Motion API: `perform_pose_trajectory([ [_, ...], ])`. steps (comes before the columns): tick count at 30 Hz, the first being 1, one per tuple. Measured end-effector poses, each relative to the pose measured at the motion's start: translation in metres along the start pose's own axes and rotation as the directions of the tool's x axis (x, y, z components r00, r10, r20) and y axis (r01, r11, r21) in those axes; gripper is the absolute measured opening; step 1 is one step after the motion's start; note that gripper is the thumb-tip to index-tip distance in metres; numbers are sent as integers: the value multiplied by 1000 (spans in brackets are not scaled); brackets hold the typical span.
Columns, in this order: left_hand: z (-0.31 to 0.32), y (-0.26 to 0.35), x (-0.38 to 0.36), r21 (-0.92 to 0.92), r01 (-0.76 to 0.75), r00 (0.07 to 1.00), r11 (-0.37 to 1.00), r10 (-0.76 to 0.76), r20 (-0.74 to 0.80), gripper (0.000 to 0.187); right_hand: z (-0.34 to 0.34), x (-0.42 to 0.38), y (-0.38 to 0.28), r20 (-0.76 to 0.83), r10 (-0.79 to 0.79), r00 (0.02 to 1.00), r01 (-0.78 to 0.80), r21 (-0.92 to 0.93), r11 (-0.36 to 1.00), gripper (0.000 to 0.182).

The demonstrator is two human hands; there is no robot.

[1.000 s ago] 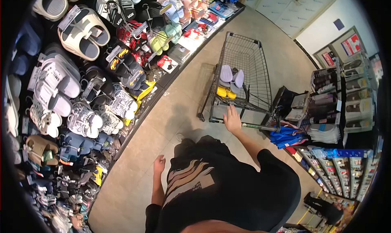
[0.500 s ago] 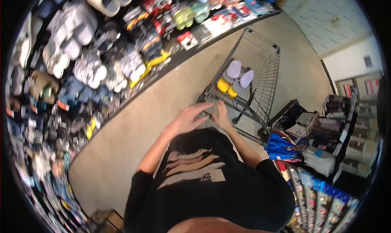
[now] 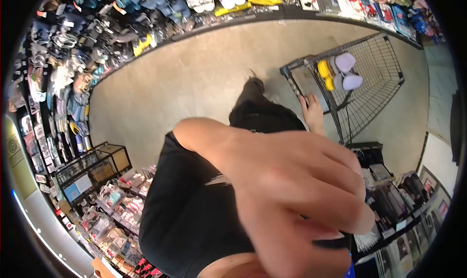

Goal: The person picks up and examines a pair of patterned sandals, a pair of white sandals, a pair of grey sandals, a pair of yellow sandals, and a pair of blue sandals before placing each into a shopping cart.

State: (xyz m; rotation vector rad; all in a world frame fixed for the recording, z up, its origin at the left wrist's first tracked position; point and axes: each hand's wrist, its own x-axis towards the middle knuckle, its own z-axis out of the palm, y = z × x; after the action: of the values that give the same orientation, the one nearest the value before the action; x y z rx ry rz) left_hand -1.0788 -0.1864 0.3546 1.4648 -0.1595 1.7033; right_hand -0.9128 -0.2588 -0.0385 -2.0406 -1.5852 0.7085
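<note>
My right hand (image 3: 313, 110) is closed on the handle (image 3: 294, 86) of a black wire shopping cart (image 3: 374, 100), which stands ahead to the right. Inside the cart lie a pair of lavender slippers (image 3: 346, 62) and a smaller yellow pair (image 3: 323, 69). Large in front of the camera is my left hand (image 3: 292, 180), raised, its fingers bent and pressed together. What those fingers hold, if anything, is hidden.
Shelves of shoes and sandals (image 3: 151, 0) curve along the far side and left. A black-framed case (image 3: 95, 168) and packaged goods (image 3: 119, 229) stand lower left. A goods rack (image 3: 399, 200) is at lower right, near the cart. Tiled floor (image 3: 185, 78) lies between.
My hands were close together in front of my body. The left has risen toward the camera, and the right has taken hold of the cart handle. The view has turned, with the cart now farther right.
</note>
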Motion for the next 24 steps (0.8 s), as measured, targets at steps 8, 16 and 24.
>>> perform_pose_trajectory([
  [8,2,17,-41,303,27,999,953,-34,20,21,43,3,45,-67,14,998,-25,-176,984,39],
  [16,-28,35,-56,646,-47,955,762,-155,252,30,9,1,-5,24,53,998,-50,-130,990,43],
  [24,-29,13,-44,727,-88,895,681,-267,358,42,8,3,1,24,101,995,-96,-162,982,43],
])
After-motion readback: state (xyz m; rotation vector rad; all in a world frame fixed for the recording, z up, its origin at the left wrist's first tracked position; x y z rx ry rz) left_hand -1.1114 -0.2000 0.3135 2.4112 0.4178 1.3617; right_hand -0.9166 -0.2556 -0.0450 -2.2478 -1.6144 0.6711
